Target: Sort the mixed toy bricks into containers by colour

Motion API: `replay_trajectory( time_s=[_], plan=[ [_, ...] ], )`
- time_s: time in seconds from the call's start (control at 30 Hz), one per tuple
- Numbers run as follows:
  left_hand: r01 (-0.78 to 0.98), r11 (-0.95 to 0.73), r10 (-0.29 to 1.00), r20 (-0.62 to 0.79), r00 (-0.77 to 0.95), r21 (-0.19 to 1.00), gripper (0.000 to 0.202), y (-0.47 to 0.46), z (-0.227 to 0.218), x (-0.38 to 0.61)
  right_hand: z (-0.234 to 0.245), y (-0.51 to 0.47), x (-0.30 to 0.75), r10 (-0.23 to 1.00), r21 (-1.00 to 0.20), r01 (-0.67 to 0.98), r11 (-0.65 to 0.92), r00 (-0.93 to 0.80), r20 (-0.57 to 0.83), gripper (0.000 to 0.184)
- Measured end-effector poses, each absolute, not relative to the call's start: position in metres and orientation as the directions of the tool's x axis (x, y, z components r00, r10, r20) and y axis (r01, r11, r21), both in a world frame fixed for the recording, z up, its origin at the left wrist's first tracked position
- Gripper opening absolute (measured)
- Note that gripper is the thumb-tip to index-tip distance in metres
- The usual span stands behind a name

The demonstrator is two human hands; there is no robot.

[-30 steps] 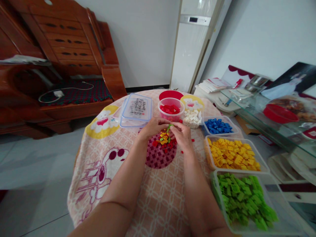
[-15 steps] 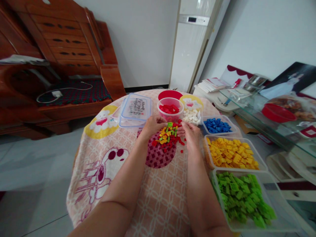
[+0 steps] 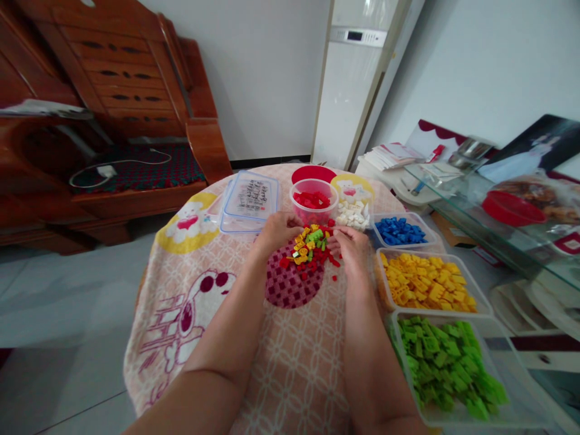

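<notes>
A mixed pile of small toy building bricks [image 3: 312,243], red, yellow and light green, lies on the dark red patch of the tablecloth. My left hand [image 3: 280,234] is at the pile's left edge, its thumb and fingers bent together; anything between them is too small to name. On the opposite side, my right hand [image 3: 352,246] has its fingers curled and its thumb near the forefinger, close to some red bricks. Whatever it pinches cannot be made out. Just behind the pile stands a clear round tub [image 3: 313,208] holding red bricks.
White bricks [image 3: 352,215] lie beside the tub. Along the right are boxes of blue bricks [image 3: 399,231], yellow bricks [image 3: 428,283] and green bricks [image 3: 448,362]. A clear lid [image 3: 251,199] rests at back left, a red lid [image 3: 319,174] behind the tub. A glass shelf [image 3: 489,205] stands right.
A green brick near the top of the pile now shows lower, with yellow bricks above it. My right hand's fingers have curled in more. Both hands stay beside the pile.
</notes>
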State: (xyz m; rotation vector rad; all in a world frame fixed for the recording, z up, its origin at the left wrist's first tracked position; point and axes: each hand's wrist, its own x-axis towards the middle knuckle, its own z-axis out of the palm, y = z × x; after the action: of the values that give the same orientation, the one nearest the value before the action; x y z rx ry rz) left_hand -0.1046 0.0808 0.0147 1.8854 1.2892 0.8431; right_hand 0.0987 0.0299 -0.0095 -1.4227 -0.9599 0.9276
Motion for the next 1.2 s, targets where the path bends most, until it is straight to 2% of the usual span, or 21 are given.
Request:
replay_trajectory(
  time_s=[0.13, 0.27, 0.37, 0.5, 0.63, 0.73, 0.8, 0.87, 0.93, 1.0, 1.1, 1.2],
  plan=[
    [0.686, -0.235, 0.918, -0.073, 0.389, 0.689, 0.019, 0.077, 0.028, -0.131, -0.013, 0.032, 0.098, 0.912, -0.997, 0.060, -0.040, 0.411, -0.012, 0.032],
    [0.752, -0.187, 0.832, -0.306, 0.463, 0.632, 0.019, 0.072, 0.033, -0.136, -0.017, 0.035, 0.102, 0.884, -0.995, 0.095, -0.036, 0.467, 0.013, 0.029],
    [0.799, -0.195, 0.791, -0.391, 0.471, 0.568, 0.018, 0.071, 0.030, -0.126, -0.020, 0.035, 0.108, 0.857, -0.992, 0.125, -0.026, 0.514, 0.042, 0.029],
    [0.819, -0.252, 0.782, -0.390, 0.486, 0.516, 0.017, 0.070, 0.024, -0.117, -0.023, 0.035, 0.114, 0.840, -0.994, 0.111, -0.007, 0.540, 0.054, 0.030],
    [0.792, -0.230, 0.766, -0.397, 0.505, 0.565, 0.012, 0.071, 0.025, -0.122, -0.025, 0.037, 0.114, 0.832, -0.994, 0.107, -0.009, 0.552, 0.052, 0.034],
    [0.759, -0.256, 0.837, -0.255, 0.484, 0.599, 0.012, 0.073, 0.030, -0.129, -0.027, 0.038, 0.114, 0.829, -0.993, 0.120, -0.012, 0.556, 0.057, 0.034],
    [0.699, -0.266, 0.893, -0.104, 0.438, 0.664, 0.016, 0.076, 0.031, -0.130, -0.028, 0.039, 0.113, 0.829, -0.991, 0.131, -0.014, 0.556, 0.062, 0.034],
    [0.583, -0.218, 0.940, 0.007, 0.342, 0.783, 0.019, 0.078, 0.028, -0.126, -0.029, 0.039, 0.113, 0.832, -0.990, 0.139, -0.010, 0.550, 0.069, 0.033],
    [0.398, -0.152, 0.974, 0.067, 0.219, 0.905, 0.019, 0.081, 0.022, -0.116, -0.030, 0.039, 0.113, 0.837, -0.989, 0.147, -0.002, 0.542, 0.079, 0.034],
    [0.169, -0.124, 0.989, 0.108, 0.102, 0.978, 0.021, 0.084, 0.014, -0.103, -0.030, 0.039, 0.113, 0.841, -0.987, 0.160, -0.006, 0.534, 0.082, 0.034],
    [-0.132, -0.122, 0.992, 0.123, 0.000, 0.984, 0.028, 0.090, 0.005, -0.083, -0.030, 0.039, 0.113, 0.844, -0.984, 0.173, -0.037, 0.533, 0.062, 0.035],
    [-0.269, -0.174, 0.985, 0.170, -0.037, 0.947, 0.037, 0.097, 0.003, -0.071, -0.030, 0.040, 0.114, 0.846, -0.984, 0.172, -0.045, 0.531, 0.054, 0.034]
  ],
)
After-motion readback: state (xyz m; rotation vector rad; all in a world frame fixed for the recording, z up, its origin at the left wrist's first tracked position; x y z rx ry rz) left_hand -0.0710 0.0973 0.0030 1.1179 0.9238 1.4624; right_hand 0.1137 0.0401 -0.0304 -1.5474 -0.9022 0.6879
